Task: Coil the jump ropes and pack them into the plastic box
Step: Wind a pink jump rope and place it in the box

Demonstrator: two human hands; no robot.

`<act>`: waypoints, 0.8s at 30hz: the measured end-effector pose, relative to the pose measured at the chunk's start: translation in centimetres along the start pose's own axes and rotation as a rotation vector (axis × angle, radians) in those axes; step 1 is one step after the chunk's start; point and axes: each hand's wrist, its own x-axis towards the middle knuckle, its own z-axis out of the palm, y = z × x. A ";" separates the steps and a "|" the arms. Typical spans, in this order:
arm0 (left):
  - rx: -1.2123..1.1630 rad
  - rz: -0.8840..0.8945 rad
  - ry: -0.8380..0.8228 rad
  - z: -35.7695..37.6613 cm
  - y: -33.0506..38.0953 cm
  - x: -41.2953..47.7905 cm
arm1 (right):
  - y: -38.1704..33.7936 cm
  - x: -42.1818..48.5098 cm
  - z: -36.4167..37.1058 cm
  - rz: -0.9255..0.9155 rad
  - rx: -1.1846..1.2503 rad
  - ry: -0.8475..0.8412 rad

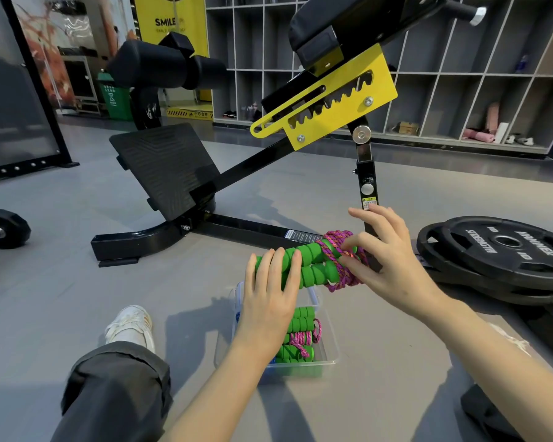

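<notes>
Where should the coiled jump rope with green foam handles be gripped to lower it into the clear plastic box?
Probably the paired green foam handles, from above at their bare left end: they lie side by side, while the purple cord bulks the right end.

A black-and-yellow exercise bench (268, 148) stands on the floor, stacked weight plates (505, 250) beside, perhaps touching.

A jump rope (320, 264), two green foam handles side by side with pink cord wound around them, is held above the clear plastic box (328, 346), where coiled ropes (296, 338) lie at 6 o'clock.
</notes>
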 end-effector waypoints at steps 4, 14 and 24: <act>0.002 0.002 -0.017 0.2 0.0 -0.6 | 0.0 -0.7 1.2 -0.169 -0.129 0.190; -0.029 0.001 -0.047 0.9 0.5 -1.1 | 1.0 -2.1 2.9 -0.369 -0.348 0.322; -0.057 -0.005 -0.027 0.9 0.5 -1.0 | 1.4 -1.9 2.1 -0.465 -0.344 0.280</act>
